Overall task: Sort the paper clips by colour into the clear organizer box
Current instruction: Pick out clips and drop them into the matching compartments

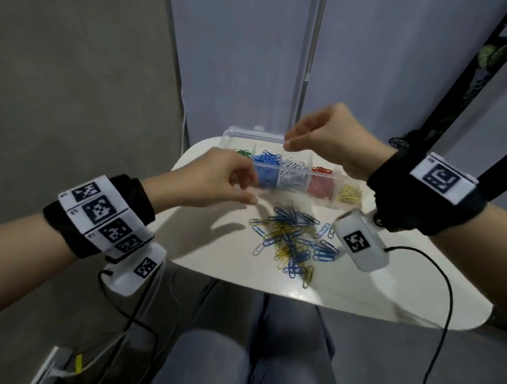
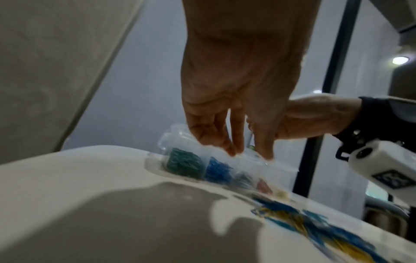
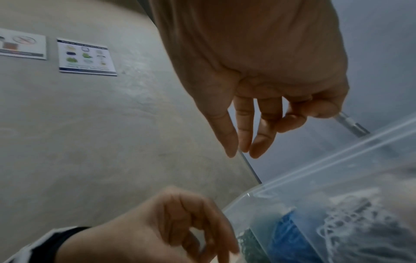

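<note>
The clear organizer box lies open at the far side of the white table. Its compartments hold green clips, blue clips, white clips, red clips and yellow clips. A loose pile of clips, blue, yellow and white, lies in front of it. My left hand hovers over the box's left end with fingers loosely bent, and no clip shows in it. My right hand hangs above the white compartment, fingers relaxed and empty.
The table's near edge curves just above my lap. A black cable runs off the right wrist camera across the table's right side. A black stand rises at the right, and a grey wall is at the left.
</note>
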`<action>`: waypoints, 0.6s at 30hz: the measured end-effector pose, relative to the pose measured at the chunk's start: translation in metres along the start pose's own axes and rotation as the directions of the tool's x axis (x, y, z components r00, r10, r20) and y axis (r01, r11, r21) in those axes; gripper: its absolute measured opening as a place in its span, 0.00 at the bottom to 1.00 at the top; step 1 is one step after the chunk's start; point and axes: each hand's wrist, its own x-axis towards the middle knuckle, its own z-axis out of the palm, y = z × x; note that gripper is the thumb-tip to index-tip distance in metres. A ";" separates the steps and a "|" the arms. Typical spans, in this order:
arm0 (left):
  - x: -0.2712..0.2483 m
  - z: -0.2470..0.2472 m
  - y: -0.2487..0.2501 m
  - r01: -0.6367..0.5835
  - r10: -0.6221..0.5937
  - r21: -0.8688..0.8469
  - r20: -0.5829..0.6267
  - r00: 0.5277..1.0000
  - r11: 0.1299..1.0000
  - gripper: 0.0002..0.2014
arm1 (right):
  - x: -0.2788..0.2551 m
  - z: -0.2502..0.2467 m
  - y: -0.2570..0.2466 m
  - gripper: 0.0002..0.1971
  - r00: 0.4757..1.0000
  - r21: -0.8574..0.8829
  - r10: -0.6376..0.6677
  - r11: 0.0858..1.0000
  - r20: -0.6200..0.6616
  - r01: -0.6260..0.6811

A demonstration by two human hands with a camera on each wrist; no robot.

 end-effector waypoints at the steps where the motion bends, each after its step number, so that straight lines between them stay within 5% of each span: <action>1: 0.000 0.008 0.002 -0.020 0.013 0.064 0.101 0.995 0.998 0.15 | -0.008 -0.004 0.004 0.05 1.000 -0.024 -0.006 1.000 0.020 0.006; 8: 0.016 0.033 0.016 -0.168 0.098 0.232 0.285 0.953 0.958 0.24 | -0.044 -0.009 0.043 0.08 0.968 -0.372 0.041 0.926 0.249 0.056; 18: 0.037 0.047 0.026 -0.236 0.138 0.273 0.335 0.932 0.933 0.20 | -0.047 -0.006 0.066 0.15 0.957 -0.548 0.072 0.831 0.279 0.097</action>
